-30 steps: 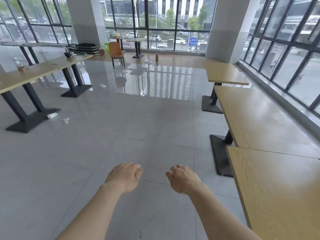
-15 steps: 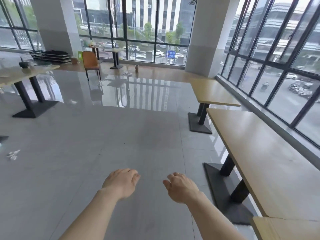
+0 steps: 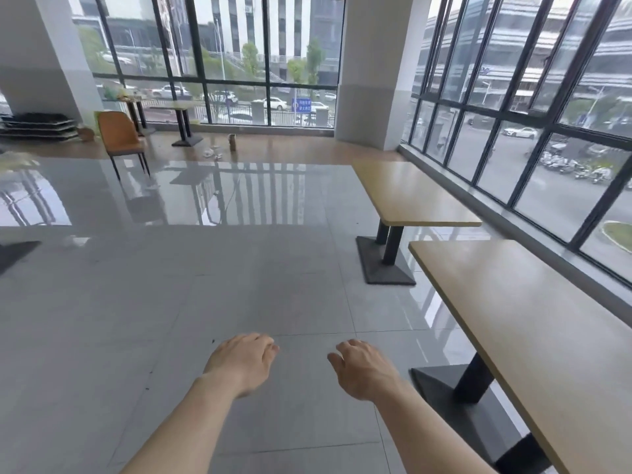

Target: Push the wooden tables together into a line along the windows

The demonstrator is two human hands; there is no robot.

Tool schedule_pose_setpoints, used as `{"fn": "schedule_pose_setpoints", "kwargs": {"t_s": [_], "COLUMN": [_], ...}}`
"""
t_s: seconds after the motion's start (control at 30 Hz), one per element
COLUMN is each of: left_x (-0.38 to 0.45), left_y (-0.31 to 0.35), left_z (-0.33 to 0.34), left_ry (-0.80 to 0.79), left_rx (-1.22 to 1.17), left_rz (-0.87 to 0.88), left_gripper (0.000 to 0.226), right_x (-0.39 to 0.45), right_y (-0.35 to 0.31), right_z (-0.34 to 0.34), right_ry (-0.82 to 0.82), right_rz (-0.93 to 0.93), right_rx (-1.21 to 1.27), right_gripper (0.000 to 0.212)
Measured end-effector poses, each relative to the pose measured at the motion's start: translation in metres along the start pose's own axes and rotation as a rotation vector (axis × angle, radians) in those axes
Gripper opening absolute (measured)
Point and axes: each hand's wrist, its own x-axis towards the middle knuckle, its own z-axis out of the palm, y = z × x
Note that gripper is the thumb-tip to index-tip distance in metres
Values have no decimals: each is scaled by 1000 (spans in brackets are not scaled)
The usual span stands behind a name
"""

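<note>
**Reaching out, both hands held empty beside the near table**

Stretched forward over the grey floor [image 3: 171, 319], both forearms are seen side by side, palms down. The left hand [image 3: 241, 362] is loosely curled, nothing grasped; the right hand [image 3: 364, 369] is likewise relaxed and empty, just left of the near wooden table [image 3: 533, 336]. Beyond that table's far end, a gap is seen, then the far wooden table [image 3: 410, 193]. Both tables are lined along the windows [image 3: 533, 131]. An orange chair [image 3: 119, 135] is spotted well away from the near table.

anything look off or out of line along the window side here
Yes: the far table sits apart from the near table, a floor gap between them, and its end looks shifted left. Small litter lies by the back windows.
</note>
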Motion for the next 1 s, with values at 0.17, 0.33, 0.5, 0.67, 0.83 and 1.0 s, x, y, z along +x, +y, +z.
{"fn": "schedule_pose_setpoints", "kwargs": {"t_s": [0.17, 0.33, 0.5, 0.67, 0.83, 1.0], "left_x": [165, 309, 446, 610, 765, 907], "left_y": [-1, -3, -25, -62, -107, -128], "left_z": [-45, -108, -137, -158, -210, -263], "left_ry": [-6, 12, 10, 14, 10, -17], "left_rx": [11, 10, -10, -17, -22, -9], "left_rz": [-11, 3, -5, 5, 9, 13], "left_gripper": [45, 44, 46, 48, 44, 43], "right_x": [159, 299, 436, 593, 743, 881], "right_y": [25, 27, 24, 20, 1, -5], "right_z": [-60, -135, -179, -218, -276, -338], "right_ry": [4, 19, 19, 6, 5, 4], "right_rz": [15, 10, -3, -5, 6, 24], "right_rx": [24, 48, 22, -43, -56, -32], "right_gripper": [50, 50, 49, 49, 44, 44]}}
